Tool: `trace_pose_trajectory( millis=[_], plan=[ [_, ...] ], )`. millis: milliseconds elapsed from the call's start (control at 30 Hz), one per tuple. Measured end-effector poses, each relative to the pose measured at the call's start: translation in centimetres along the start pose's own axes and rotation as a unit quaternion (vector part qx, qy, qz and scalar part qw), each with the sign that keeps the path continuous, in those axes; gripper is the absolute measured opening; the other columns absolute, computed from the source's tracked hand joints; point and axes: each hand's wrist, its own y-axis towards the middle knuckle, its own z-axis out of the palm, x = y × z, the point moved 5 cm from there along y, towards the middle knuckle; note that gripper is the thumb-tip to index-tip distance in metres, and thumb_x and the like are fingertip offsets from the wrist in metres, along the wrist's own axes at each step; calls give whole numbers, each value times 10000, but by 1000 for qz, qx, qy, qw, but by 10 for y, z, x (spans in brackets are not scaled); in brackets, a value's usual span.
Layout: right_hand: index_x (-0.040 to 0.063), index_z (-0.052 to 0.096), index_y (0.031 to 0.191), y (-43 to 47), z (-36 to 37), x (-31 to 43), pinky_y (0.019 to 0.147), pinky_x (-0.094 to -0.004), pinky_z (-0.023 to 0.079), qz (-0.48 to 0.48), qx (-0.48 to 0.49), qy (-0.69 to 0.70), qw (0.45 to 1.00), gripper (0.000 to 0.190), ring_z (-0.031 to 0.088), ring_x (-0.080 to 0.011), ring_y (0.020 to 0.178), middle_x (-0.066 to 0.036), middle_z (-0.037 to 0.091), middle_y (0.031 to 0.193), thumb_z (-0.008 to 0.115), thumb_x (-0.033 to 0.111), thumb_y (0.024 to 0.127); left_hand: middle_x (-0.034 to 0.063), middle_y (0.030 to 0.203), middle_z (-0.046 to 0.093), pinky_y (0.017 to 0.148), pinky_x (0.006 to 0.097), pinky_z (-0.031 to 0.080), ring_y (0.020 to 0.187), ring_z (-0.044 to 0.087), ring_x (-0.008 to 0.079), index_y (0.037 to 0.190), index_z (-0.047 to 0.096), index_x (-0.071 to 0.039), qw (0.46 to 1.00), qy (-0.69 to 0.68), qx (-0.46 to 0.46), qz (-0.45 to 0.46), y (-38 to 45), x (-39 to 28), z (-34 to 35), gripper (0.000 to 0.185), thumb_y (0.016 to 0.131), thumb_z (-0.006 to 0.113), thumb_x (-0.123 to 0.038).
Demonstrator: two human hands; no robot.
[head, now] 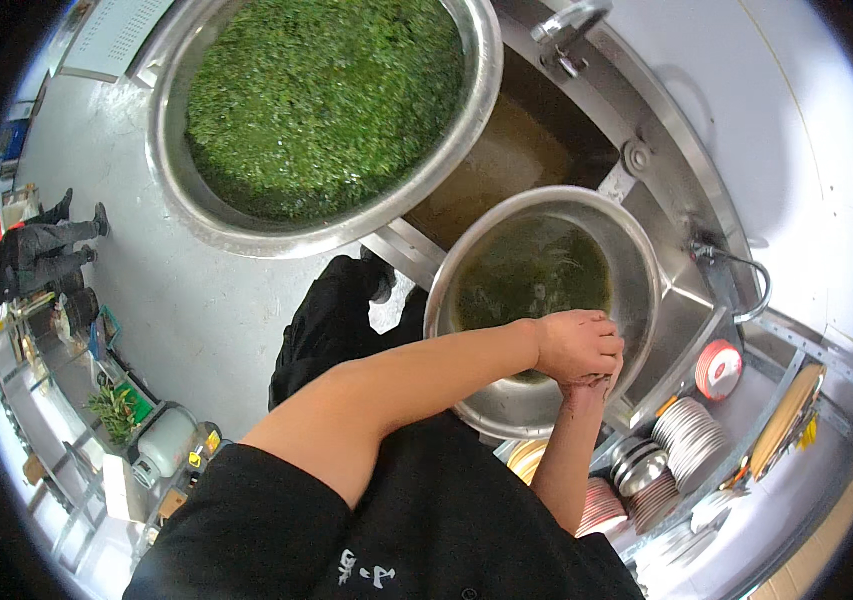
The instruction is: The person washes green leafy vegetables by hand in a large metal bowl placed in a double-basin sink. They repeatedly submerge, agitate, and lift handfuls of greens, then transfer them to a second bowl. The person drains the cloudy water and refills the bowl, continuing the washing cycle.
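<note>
My left hand (580, 346) lies over the right side of a round stainless steel basin (437, 307), its fingers curled over my right hand (612, 373). The right hand is mostly hidden under it. Dark bits cling to the skin of both. The basin holds murky green liquid (535, 266), and both hands are above its right inner wall. At the upper left stands a larger metal basin (490, 67), filled with chopped-looking green leaves (321, 105) in liquid.
Brownish water lies in the steel sink (509, 150) under the basins, with a faucet (572, 30) behind. Stacked plates (689, 439) and metal bowls (638, 465) sit on a lower-right shelf. At left are a gas cylinder (167, 442) and people's legs (58, 244).
</note>
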Motion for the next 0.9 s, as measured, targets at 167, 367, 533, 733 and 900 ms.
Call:
trace_pose_trajectory(
  millis=[167, 367, 533, 733, 900],
  plan=[
    [99, 683, 1167, 14, 88, -2, 959, -402, 535, -14, 147, -84, 986, 430, 669, -217, 1082, -67, 708, 1160, 501, 471, 1051, 141, 1161, 578, 1141, 557, 382, 1245, 540, 389, 1061, 644, -128, 994, 78, -74, -11, -8, -3, -149, 397, 786, 760, -390],
    [64, 555, 1388, 15, 275, -68, 924, -423, 526, 18, 294, -245, 924, 453, 618, -224, 1115, -73, 644, 1250, 565, 371, 1055, 192, 1333, 502, 1120, 496, 427, 1292, 489, 417, 1237, 608, -91, 962, 83, -206, -161, -73, 22, -335, 581, 699, 826, -91],
    [-59, 527, 1372, 42, 349, -114, 874, -321, 534, -179, 210, -571, 773, 419, 643, -167, 996, -94, 670, 1219, 617, 134, 1011, 204, 1355, 507, 1123, 450, 417, 1304, 488, 383, 1300, 556, -55, 849, 203, -300, -385, -172, 81, -444, 547, 807, 774, -142],
    [-28, 637, 878, 41, 314, -83, 685, -286, 500, -327, 156, -606, 708, 196, 605, -137, 735, -51, 663, 837, 450, -80, 899, 225, 1252, 677, 1006, 464, 501, 1166, 646, 378, 1268, 632, -9, 793, 258, -116, -539, -268, 125, -536, 423, 964, 667, -300],
    [-9, 575, 827, 51, 172, -7, 605, -295, 457, -299, -14, -540, 787, 134, 552, -124, 682, -45, 607, 791, 479, -23, 920, 185, 1161, 701, 966, 487, 513, 1107, 659, 377, 1221, 672, -53, 769, 245, -186, -561, -261, 111, -534, 296, 986, 633, -228]
  ],
)
